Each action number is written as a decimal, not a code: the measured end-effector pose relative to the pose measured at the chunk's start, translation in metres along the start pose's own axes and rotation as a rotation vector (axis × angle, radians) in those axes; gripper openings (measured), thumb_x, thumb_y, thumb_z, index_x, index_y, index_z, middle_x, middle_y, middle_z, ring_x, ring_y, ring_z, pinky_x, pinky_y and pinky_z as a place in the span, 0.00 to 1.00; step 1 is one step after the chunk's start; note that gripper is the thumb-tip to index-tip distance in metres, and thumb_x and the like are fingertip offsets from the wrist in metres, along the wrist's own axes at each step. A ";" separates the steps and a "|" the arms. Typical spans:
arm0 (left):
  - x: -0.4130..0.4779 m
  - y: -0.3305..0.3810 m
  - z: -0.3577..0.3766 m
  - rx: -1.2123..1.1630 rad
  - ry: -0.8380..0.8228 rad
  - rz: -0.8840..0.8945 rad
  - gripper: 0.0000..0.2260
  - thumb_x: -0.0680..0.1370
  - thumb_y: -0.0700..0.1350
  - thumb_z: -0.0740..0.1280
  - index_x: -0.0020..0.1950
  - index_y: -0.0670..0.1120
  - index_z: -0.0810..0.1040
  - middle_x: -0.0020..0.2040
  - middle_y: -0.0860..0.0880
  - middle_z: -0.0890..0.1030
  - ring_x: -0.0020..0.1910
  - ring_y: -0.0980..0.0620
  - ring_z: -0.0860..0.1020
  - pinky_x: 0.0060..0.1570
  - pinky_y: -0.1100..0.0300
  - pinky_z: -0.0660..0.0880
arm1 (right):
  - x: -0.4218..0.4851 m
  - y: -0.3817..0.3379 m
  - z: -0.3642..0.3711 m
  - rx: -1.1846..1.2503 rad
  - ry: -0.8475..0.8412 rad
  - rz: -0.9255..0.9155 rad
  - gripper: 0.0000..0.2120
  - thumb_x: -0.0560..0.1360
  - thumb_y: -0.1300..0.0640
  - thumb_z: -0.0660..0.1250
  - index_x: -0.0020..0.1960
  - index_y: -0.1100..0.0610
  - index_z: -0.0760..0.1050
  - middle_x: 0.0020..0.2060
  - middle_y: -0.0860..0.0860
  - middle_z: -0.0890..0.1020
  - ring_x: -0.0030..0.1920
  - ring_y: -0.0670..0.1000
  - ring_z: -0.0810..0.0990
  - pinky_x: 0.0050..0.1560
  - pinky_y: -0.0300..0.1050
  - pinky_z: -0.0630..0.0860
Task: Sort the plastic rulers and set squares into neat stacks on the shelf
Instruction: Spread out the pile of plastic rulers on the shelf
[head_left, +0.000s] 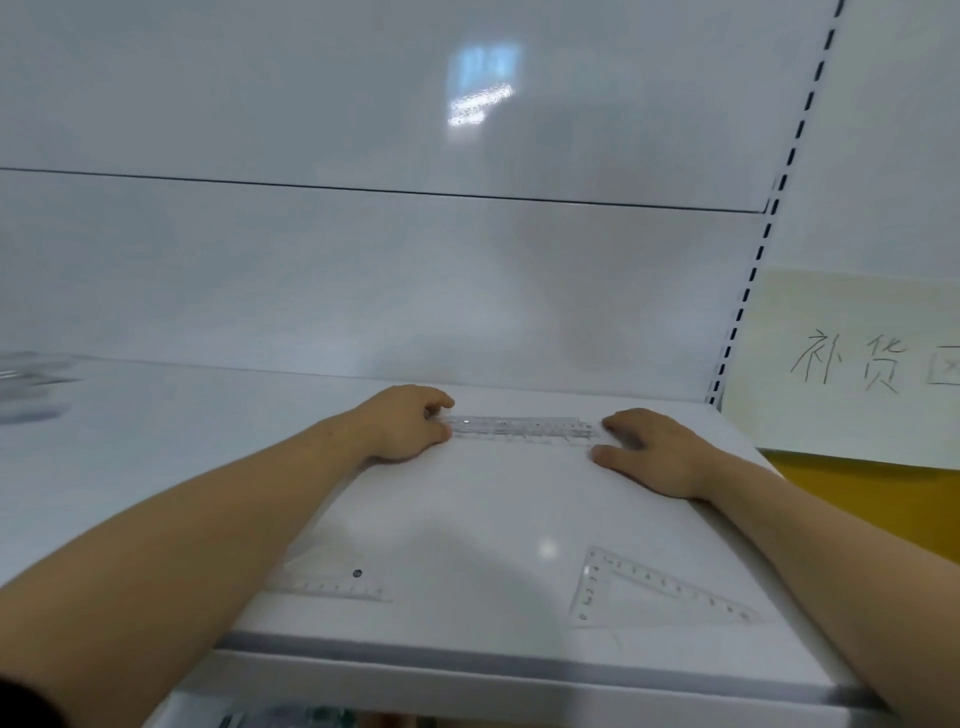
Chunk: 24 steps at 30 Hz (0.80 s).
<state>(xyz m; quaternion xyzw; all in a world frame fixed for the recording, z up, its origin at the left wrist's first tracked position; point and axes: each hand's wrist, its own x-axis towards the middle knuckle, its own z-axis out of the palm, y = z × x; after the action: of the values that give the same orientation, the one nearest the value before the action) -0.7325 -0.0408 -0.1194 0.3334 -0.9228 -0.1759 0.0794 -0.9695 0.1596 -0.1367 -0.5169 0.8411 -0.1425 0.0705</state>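
Rulers (519, 428) of clear plastic lie as a low stack near the back of the white shelf (493, 519), long edge running left to right, just short of the back panel (363, 286); the left hand (410, 423) has its thumb and curled fingers pinching the stack's left end, and the right hand (654, 449) closes thumb and fingers round the right end, so both hold the stack between them. By the look of it, such strips are light, thin and stiff along their length but apt to slide over one another on this glossy surface; taking them by the two short ends, as now, seems the surest way to square them, since a pinch in the middle would probably let the layers fan out. Nearer the front edge lie two more pieces flat and apart: the left set square (332, 586), partly hidden under the left forearm, and the right set square (670, 586), just inside the right forearm; both are nearly invisible against the white and may be hard to lift off it without catching a corner. Some blurred clear items (31, 384) sit at the far left; I cannot tell what they are. A slotted upright (753, 270) and a handwritten paper sign (857, 364) bound the right side; neither blocks the hands.
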 end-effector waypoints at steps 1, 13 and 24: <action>0.000 0.000 -0.001 -0.017 -0.007 0.004 0.21 0.77 0.51 0.66 0.70 0.52 0.69 0.67 0.52 0.72 0.64 0.52 0.71 0.62 0.63 0.64 | 0.000 0.000 0.000 0.003 0.007 -0.004 0.34 0.74 0.34 0.59 0.74 0.51 0.62 0.73 0.48 0.64 0.72 0.49 0.61 0.72 0.44 0.57; -0.001 0.002 0.000 0.123 0.014 0.136 0.13 0.80 0.45 0.61 0.64 0.51 0.76 0.63 0.51 0.75 0.55 0.54 0.72 0.55 0.67 0.63 | -0.001 -0.001 -0.002 0.025 0.009 0.003 0.29 0.76 0.37 0.59 0.72 0.51 0.65 0.71 0.49 0.66 0.71 0.50 0.64 0.70 0.45 0.60; -0.070 -0.027 -0.029 0.099 0.001 -0.154 0.23 0.78 0.56 0.62 0.72 0.55 0.65 0.74 0.53 0.63 0.71 0.51 0.64 0.68 0.58 0.60 | 0.039 -0.106 -0.039 -0.079 -0.049 -0.180 0.34 0.74 0.33 0.57 0.74 0.50 0.62 0.74 0.50 0.63 0.73 0.53 0.62 0.72 0.49 0.58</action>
<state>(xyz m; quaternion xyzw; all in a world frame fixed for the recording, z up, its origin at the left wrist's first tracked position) -0.6551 -0.0234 -0.1049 0.4069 -0.9020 -0.1357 0.0495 -0.9074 0.0864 -0.0649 -0.5961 0.7943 -0.1025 0.0576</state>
